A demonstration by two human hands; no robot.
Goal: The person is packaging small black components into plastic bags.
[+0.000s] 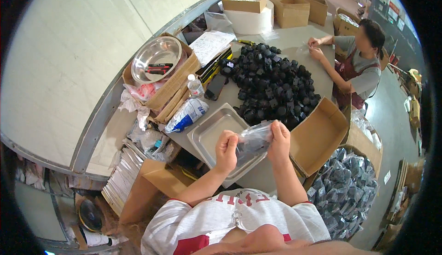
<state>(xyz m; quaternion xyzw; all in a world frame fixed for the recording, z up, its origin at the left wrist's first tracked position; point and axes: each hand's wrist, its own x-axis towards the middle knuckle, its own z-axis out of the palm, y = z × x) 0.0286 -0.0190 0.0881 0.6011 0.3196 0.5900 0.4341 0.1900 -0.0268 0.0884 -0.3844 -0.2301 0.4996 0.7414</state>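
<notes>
Between my two hands a clear plastic bag (256, 135) is stretched, with something dark showing in or behind it. My left hand (226, 150) pinches its left end with the fingers closed. At the upper right corner my right hand (279, 141) grips the plastic between thumb and fingers. Under the bag lies a shallow metal tray (208, 133). Just beyond my hands a large heap of small black parts (276, 82) covers the table; their exact kind is too small to tell.
Right of my hands sits a cardboard box (317, 137), beside a bin of bagged dark parts (345, 190). A bottle (195, 86), a blue-white packet (186, 115) and a box holding a metal bowl (156, 55) stand left. Across the table (322, 38), a co-worker (359, 66) handles clear plastic.
</notes>
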